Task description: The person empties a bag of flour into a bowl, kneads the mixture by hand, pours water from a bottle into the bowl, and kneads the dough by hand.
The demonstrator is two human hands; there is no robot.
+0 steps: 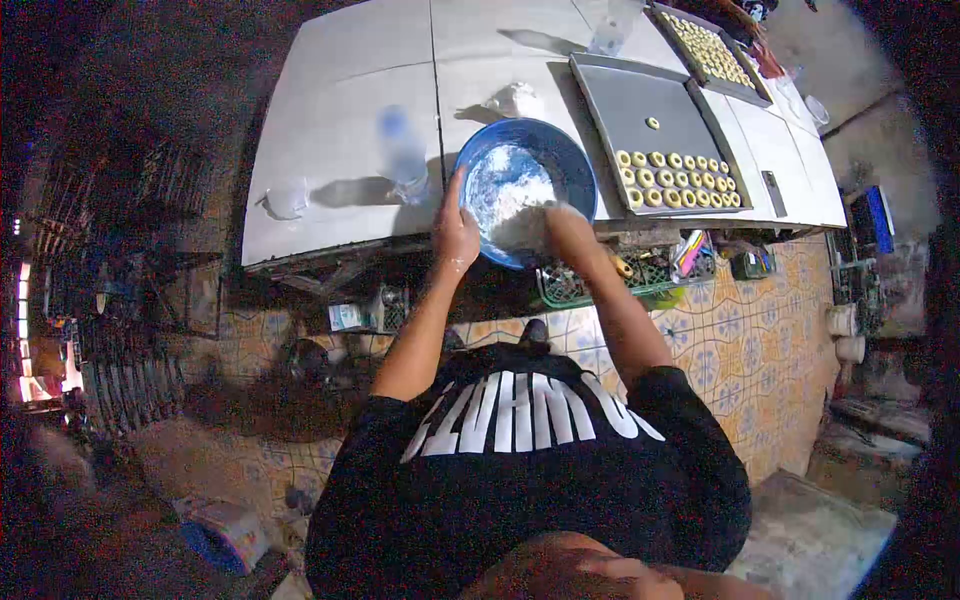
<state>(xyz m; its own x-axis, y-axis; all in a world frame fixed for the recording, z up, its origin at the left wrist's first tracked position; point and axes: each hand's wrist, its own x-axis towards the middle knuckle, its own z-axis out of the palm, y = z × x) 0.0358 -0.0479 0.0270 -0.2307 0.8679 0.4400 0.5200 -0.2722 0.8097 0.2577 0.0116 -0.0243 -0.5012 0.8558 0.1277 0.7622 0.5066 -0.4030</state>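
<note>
A blue bowl (575, 160) with white powder (522, 192) in it is at the table's near edge, tilted toward me. My left hand (457, 235) grips the bowl's left rim, with the thumb along its side and white dust on the wrist. My right hand (567, 232) reaches over the near right rim into the powder. Its fingers are smeared by motion and partly sunk from sight, so whether they hold anything cannot be made out. Just beyond the bowl lies a white crumpled bag or lump (516, 99).
Right of the bowl, a metal tray (640, 95) carries rows of small ring-shaped dough pieces. Another filled tray (760, 97) stands behind, near another person's hand (752, 30). A clear bottle (405, 160), a plastic cup (288, 198) and a phone (774, 193) are on the white table (350, 105). Crates (565, 288) sit below.
</note>
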